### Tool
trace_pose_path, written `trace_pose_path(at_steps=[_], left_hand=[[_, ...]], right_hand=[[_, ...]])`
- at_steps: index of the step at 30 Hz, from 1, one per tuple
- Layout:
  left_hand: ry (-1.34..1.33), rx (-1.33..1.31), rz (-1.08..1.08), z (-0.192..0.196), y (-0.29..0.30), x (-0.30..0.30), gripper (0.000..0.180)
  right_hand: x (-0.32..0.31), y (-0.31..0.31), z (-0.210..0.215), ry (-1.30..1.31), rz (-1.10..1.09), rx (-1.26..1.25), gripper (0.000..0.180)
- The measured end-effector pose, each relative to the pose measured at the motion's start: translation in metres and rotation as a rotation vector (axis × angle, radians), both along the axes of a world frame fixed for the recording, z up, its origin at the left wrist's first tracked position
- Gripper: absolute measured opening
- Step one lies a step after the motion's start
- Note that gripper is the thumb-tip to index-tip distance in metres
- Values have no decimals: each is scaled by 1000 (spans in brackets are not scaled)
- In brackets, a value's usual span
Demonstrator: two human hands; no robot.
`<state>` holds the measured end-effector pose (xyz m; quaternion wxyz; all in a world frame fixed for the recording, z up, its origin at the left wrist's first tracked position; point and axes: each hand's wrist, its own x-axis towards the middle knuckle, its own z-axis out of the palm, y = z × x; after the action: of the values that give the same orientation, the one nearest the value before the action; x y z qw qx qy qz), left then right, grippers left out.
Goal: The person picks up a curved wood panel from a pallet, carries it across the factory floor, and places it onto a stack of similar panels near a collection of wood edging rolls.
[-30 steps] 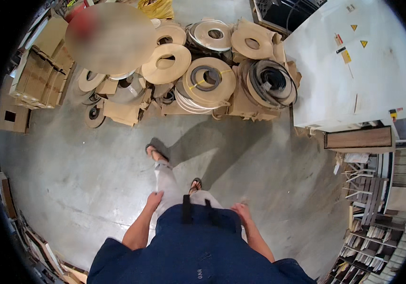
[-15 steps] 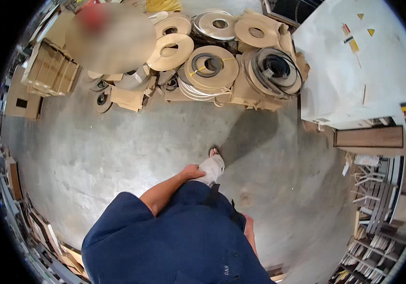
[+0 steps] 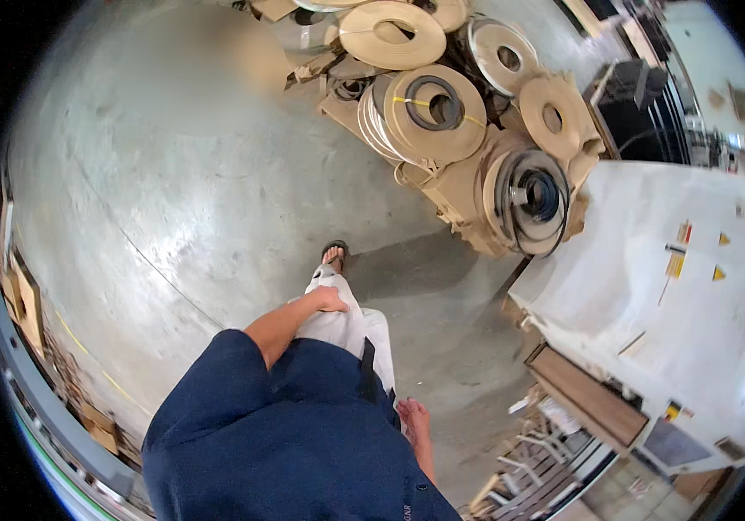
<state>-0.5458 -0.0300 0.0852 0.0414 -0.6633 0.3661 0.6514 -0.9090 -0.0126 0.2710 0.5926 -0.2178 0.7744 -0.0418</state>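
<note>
The left hand (image 3: 329, 300) rests against the trousers (image 3: 336, 324), whose leg runs forward beneath it; whether its fingers grip cloth, I cannot tell. The right hand (image 3: 415, 418), fingers loosely open, hangs farther from the rolls (image 3: 463, 143), ahead-right.

The shirt (image 3: 294, 443) is of matt cloth, and the trousers (image 3: 331, 328) are of softly creased cloth. The floor (image 3: 216, 208) looks like smooth concrete with a weak gloss. The white cabinet (image 3: 633, 252) seems to be painted metal, smooth and slightly shiny. The cardboard (image 3: 452, 193) is matt, with rough edges.
</note>
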Motion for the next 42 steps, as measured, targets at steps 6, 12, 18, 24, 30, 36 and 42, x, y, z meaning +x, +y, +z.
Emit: trace_pose_path(at_steps=[6,12,18,24,30,36,42], left_hand=[[80,28,251,-21,-1,-40,74],[-344,-218,729,-76,-27,-70,52],[-295,-308,1210,-186,-52,-91,45],[-74,-126,1011,-228,-66,-77,38],[-54,-302,1645,-235,-68,-58,35],[-63,-165,1622,-244,-56,-62,33],[-82,-250,1620,-250,-54,-63,32]], right_hand=[[5,-114,-36,120,500,114,23],[114,-237,-154,129,1219,-146,27],[266,-369,-315,329,1686,-527,48],[405,-459,-370,599,1821,-1110,61],[452,-464,-392,977,1838,-1110,67],[461,-488,-394,1020,1897,-1090,56],[452,-504,-405,979,2084,-1266,46]])
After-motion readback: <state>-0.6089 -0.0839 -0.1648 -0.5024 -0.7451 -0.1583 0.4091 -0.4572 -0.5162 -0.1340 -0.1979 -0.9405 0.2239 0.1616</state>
